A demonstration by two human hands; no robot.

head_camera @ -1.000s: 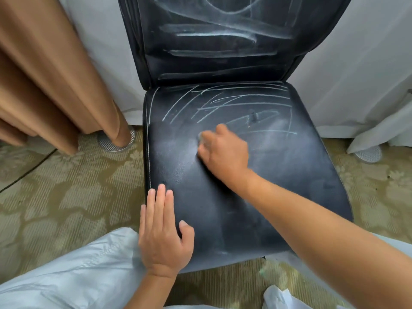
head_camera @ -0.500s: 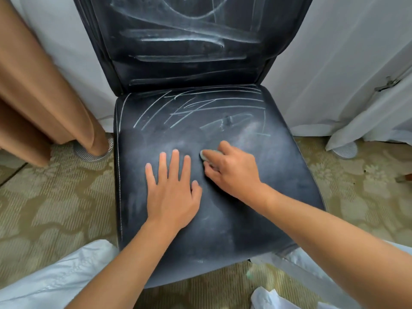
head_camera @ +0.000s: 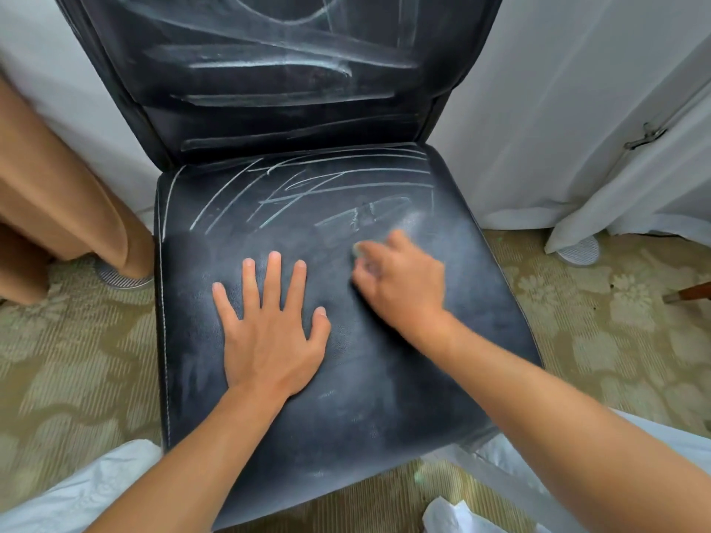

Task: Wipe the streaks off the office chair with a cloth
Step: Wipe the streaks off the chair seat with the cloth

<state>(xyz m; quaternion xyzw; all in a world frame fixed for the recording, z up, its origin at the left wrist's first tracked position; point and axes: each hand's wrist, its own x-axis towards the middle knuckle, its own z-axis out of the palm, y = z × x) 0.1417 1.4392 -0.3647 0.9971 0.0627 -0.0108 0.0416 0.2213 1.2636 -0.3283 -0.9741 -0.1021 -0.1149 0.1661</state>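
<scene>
Streaks of pale chalky white cross the rear half of the black office chair seat, most running as long slanted or near-level lines from the seat's left rear corner toward its right rear edge; broader smeared bands lie across the backrest, mostly side to side, with a curved loop near its top. Office chair and camera face each other: the backrest rises at the far side, the front edge of the seat sits nearest the viewer, and the seat's longer run goes front to back.

On the seat's middle, the left hand lies flat, palm down, fingers spread and pointing toward the backrest, holding nothing. Just to its right on the seat, the right hand is blurred, its fingers curled together on a small pale-grey cloth, only a bit of which peeks out at the fingertips, pressed to the leather near the lowest smudged streak. The front half of the seat looks hazy but free of sharp lines.

Left of the chair hangs a tan curtain; right of it and behind it hang white drapes. Under the chair lies a patterned olive-and-cream carpet. Pale fabric shows at the front corners of the seat, nearest the viewer
</scene>
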